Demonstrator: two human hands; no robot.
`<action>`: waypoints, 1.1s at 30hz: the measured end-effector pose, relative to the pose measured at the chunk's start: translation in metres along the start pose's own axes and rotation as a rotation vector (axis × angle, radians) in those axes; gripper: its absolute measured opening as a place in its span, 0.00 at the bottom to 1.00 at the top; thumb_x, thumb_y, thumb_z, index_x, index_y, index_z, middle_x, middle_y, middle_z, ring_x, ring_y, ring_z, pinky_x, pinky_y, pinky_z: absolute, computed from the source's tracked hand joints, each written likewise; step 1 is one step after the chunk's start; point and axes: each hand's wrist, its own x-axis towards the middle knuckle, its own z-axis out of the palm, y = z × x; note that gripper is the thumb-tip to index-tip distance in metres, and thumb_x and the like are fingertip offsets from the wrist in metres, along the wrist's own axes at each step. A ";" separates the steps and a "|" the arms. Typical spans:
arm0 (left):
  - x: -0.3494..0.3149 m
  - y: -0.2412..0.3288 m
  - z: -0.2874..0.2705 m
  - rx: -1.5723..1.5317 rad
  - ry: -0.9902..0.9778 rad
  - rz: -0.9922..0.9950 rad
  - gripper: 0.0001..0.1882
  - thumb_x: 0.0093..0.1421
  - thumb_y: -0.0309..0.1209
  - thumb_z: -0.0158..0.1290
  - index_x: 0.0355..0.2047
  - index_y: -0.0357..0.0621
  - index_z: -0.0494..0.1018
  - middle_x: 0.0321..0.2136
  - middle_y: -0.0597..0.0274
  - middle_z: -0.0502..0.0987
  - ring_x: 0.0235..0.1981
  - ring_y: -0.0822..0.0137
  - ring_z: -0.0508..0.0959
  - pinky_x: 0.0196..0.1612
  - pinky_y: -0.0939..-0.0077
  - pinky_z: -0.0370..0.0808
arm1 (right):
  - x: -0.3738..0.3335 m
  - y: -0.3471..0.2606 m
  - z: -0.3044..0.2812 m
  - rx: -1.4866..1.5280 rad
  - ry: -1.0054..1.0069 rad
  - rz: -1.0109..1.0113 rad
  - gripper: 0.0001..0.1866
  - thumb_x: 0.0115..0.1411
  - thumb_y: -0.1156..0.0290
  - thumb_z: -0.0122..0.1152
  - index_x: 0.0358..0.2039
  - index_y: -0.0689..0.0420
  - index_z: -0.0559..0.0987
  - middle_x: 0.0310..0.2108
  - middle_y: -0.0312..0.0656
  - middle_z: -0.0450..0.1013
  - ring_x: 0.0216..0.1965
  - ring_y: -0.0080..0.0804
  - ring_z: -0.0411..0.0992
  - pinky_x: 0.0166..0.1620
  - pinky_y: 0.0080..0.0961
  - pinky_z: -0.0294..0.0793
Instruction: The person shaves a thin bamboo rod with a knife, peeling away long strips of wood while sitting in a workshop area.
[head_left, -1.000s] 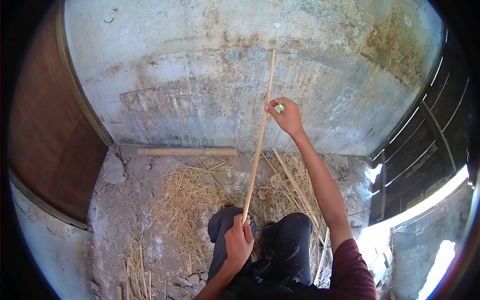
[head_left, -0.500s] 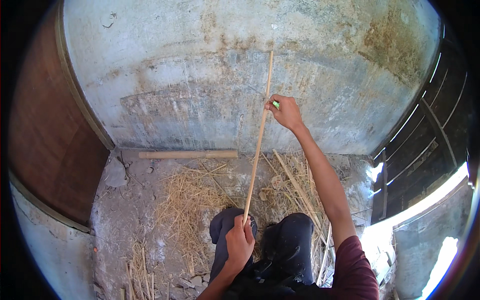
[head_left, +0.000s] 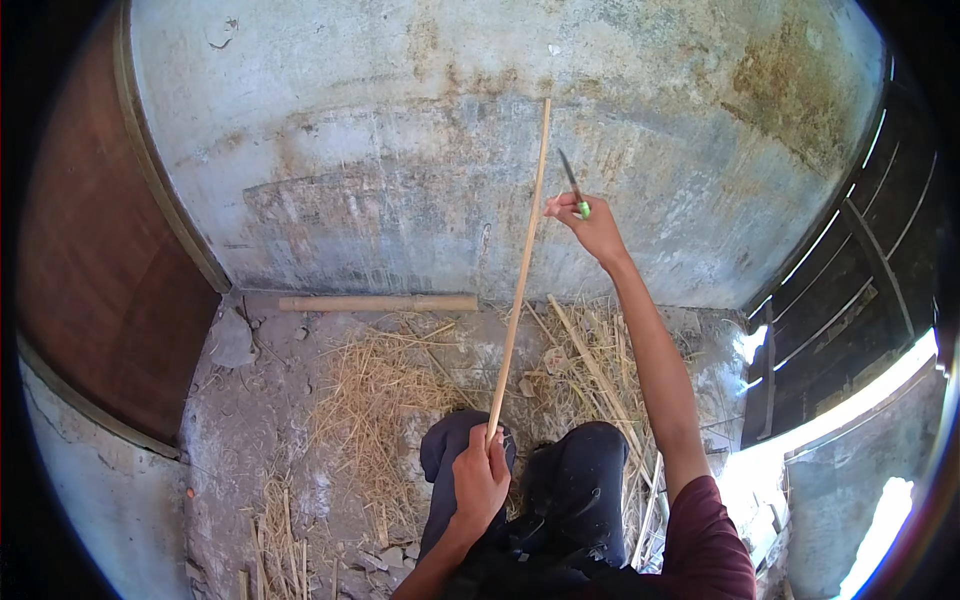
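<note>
Stick (head_left: 519,290) juts from left grip (head_left: 480,478); just beside right grip (head_left: 592,230)

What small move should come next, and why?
Probably tilt the green-handled knife toward the bamboo strip: the blade appears clear of the strip, pointing up the picture in the right hand, while the left hand grips the strip's lower end.
</note>
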 end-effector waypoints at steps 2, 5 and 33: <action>0.006 0.008 -0.007 -0.023 -0.058 -0.061 0.07 0.73 0.27 0.52 0.46 0.36 0.73 0.26 0.44 0.81 0.28 0.43 0.83 0.29 0.53 0.76 | -0.019 0.013 -0.014 -0.002 0.032 0.067 0.11 0.65 0.65 0.69 0.40 0.60 0.88 0.35 0.44 0.86 0.40 0.33 0.84 0.47 0.32 0.80; 0.004 -0.002 -0.005 -0.113 -0.077 -0.089 0.08 0.74 0.28 0.50 0.45 0.36 0.75 0.22 0.53 0.77 0.22 0.59 0.78 0.25 0.63 0.71 | -0.053 0.026 -0.032 -0.737 0.162 0.213 0.15 0.63 0.61 0.71 0.41 0.59 0.89 0.37 0.44 0.86 0.41 0.32 0.84 0.45 0.33 0.79; 0.006 0.027 0.003 -0.356 -0.229 -0.151 0.15 0.75 0.38 0.54 0.49 0.38 0.77 0.33 0.66 0.71 0.35 0.72 0.72 0.41 0.75 0.69 | -0.319 -0.146 0.015 0.207 -0.207 0.075 0.35 0.63 0.84 0.67 0.71 0.57 0.70 0.46 0.41 0.71 0.50 0.28 0.77 0.49 0.25 0.79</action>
